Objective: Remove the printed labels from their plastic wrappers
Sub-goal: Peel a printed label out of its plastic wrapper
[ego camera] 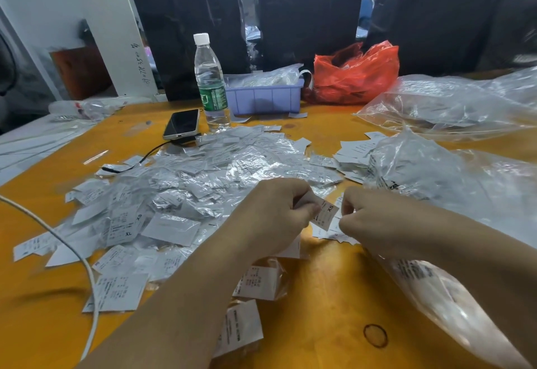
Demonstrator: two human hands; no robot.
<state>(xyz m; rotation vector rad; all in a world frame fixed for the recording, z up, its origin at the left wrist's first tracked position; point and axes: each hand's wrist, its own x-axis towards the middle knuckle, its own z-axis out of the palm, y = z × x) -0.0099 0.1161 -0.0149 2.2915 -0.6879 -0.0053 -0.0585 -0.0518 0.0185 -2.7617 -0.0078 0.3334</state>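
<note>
A small white printed label marked XS [327, 213] sits between my two hands, above the yellow table [334, 304]. My left hand [276, 209] pinches its left end with curled fingers. My right hand [369, 217] is curled at its right edge and seems to pinch the thin plastic wrapper there. A wide heap of wrapped labels and crumpled clear wrappers [203, 177] spreads behind and left of my hands. A smaller stack of bare labels [353, 153] lies further back on the right.
A water bottle [210, 84], a phone [181, 124] with a black cable, a purple tray [264, 98] and a red bag [354, 75] stand at the back. Large clear bags [453, 107] fill the right side. A white cable [87, 267] crosses the left.
</note>
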